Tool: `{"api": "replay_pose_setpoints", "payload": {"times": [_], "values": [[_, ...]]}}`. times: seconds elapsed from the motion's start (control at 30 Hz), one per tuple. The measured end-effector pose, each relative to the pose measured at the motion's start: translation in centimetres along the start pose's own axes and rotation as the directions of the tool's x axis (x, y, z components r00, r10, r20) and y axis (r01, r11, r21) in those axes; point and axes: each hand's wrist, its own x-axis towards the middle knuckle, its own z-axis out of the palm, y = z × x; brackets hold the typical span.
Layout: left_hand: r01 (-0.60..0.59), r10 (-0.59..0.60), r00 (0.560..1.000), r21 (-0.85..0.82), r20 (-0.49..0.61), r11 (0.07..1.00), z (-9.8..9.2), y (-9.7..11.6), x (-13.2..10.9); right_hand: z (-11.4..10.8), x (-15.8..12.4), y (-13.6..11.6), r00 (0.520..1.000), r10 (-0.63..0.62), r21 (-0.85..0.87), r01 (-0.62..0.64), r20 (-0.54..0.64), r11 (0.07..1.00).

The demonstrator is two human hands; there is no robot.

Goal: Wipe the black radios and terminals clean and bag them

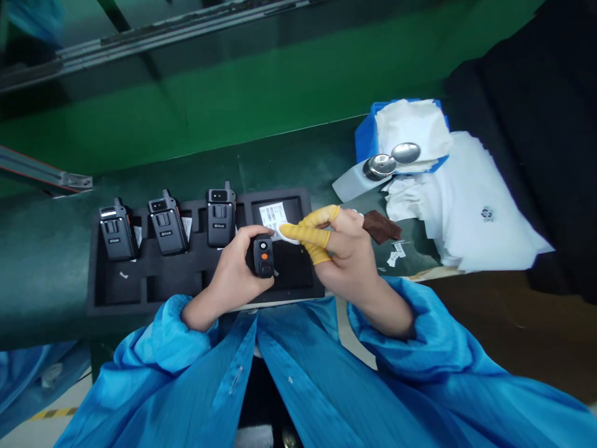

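Note:
My left hand (237,267) is closed around a small black device (263,257) with an orange button, held over the black foam tray (112,289). My right hand (342,249) wears yellow finger cots on two fingers, which pinch a small white piece (285,234) against the top of the device. A brown cloth (381,225) is tucked in the same hand and sticks out to the right. Three black radio-like devices (166,225) stand upright in the tray's back slots. A white printed label (273,214) lies in the fourth slot.
A blue box (366,140) with white wipes and a metal dish (380,165) stands at the right, beside a stack of white sheets (476,211). Small label scraps (396,254) lie on the green bench. A green conveyor belt (233,93) runs behind.

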Motion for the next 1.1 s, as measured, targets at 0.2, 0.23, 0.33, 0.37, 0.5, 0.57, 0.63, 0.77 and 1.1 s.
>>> {"api": "replay_pose_setpoints", "payload": {"times": [0.2,0.23,0.33,0.37,0.5,0.57,0.63,0.77,1.1], "values": [[-0.027,0.027,0.999,0.007,-0.019,1.0,0.3,0.1,0.0,1.5,0.2,-2.3,0.969,-0.245,-0.342,0.234,0.012,0.91],[-0.025,0.025,0.999,0.005,-0.026,1.0,0.3,0.1,0.1,1.7,0.1,-2.6,0.968,-0.252,-0.385,0.229,-0.011,0.894],[0.016,-0.016,0.999,0.009,-0.041,1.0,0.4,0.1,0.1,2.0,-0.2,-2.6,0.968,-0.237,-0.45,0.176,-0.082,0.876],[0.026,-0.026,0.999,0.013,-0.047,1.0,0.4,0.2,0.1,2.1,-0.3,-2.3,0.968,-0.229,-0.455,0.161,-0.098,0.876],[0.031,-0.03,0.998,0.019,-0.054,0.999,0.2,0.1,0.0,2.0,-0.9,-0.8,0.976,-0.16,-0.435,0.08,-0.149,0.897],[0.034,-0.033,0.998,0.015,-0.045,0.999,0.1,0.1,0.0,1.8,-0.9,-0.6,0.979,-0.116,-0.394,0.041,-0.169,0.918],[0.039,-0.038,0.998,0.013,-0.044,0.999,0.0,0.1,0.0,1.7,-0.7,-0.9,0.983,-0.085,-0.343,0.025,-0.163,0.939],[0.025,-0.024,0.999,0.01,-0.043,1.0,0.1,0.1,0.0,1.9,-0.3,-2.1,0.986,-0.156,-0.246,0.138,-0.054,0.959],[-0.049,0.049,0.998,-0.011,-0.031,0.999,0.3,-0.3,-0.6,1.3,-0.9,-0.5,0.982,-0.182,0.001,0.182,0.048,0.983]]}}
